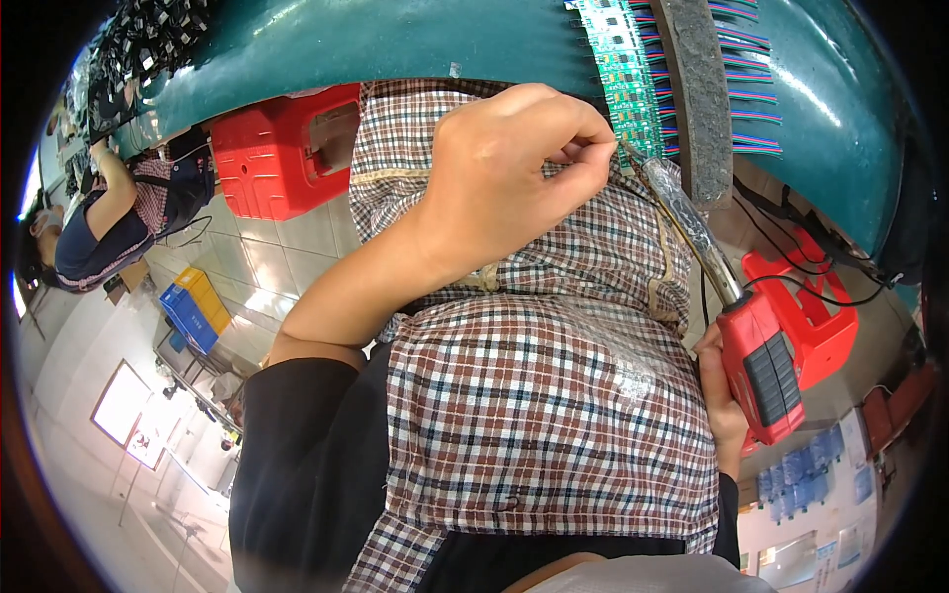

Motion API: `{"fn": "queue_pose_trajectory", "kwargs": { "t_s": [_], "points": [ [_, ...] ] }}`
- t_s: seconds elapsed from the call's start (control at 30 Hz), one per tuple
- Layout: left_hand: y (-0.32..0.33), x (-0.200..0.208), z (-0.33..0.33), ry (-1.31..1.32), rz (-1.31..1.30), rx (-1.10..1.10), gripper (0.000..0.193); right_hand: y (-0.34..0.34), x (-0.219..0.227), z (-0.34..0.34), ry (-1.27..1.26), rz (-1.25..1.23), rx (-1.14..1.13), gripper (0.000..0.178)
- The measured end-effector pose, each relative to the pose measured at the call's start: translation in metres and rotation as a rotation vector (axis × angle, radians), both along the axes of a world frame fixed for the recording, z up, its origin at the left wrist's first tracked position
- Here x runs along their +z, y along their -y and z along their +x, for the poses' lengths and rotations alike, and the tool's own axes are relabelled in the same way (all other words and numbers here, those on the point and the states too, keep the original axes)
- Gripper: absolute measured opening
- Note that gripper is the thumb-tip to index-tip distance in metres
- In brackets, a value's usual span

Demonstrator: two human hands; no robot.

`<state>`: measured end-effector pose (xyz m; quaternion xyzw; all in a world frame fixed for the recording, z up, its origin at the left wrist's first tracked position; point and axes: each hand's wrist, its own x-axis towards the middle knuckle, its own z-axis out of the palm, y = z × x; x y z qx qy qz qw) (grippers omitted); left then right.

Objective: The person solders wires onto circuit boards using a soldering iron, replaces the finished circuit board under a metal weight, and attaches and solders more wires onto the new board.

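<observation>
Head view: the left hand (504,168) is raised over the near edge of a teal surface (395,49), its thumb and forefinger pinched tip to tip; whether something thin lies between them, I cannot tell. The right hand (724,400), lower and to the right of those fingers, grasps a soldering iron (763,376) by its red and black handle, which partly hides the grip. The iron's silvery barrel slants up and left from the right fingers, bringing its narrow tip just beside the left fingertips; whether the tip touches anything is too small to make out.

Just beyond the left fingers, a strip of green circuit boards (628,89) runs away over the surface, its near end close to the fingertips and the iron's tip. To the right of the left fingers, a dark grey bar (697,99) lies across rows of multicoloured wires (751,94), whose ends stick out past it.

Under both hands spreads a checked apron (554,415). Left of the left fingers is a red stool (262,163), and far off on that side a co-worker (104,222) reaches toward the surface near a pile of black parts (148,44). Another red stool (825,336) stands just right of the right fingers.
</observation>
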<state>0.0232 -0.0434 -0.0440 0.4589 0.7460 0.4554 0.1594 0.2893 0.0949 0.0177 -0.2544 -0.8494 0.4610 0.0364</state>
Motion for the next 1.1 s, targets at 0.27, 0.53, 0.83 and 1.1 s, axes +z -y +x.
{"fn": "queue_pose_trajectory", "kwargs": {
  "t_s": [0.27,0.53,0.83,1.1],
  "points": [
    [-0.001,0.0,0.0,-0.005,0.011,-0.002,0.01,0.012,-0.004,0.029,0.172,-0.076,-0.179,0.021],
    [-0.004,-0.002,0.003,-0.002,-0.003,-0.001,0.01,0.01,-0.007,0.031,0.081,-0.044,-0.136,0.008],
    [-0.005,-0.008,0.007,-0.003,0.061,0.037,0.013,0.008,-0.009,0.038,0.17,-0.042,-0.207,0.019],
    [-0.002,-0.005,0.006,0.003,0.033,-0.002,0.013,0.008,-0.012,0.032,0.154,-0.083,-0.18,0.023]
  ]
}}
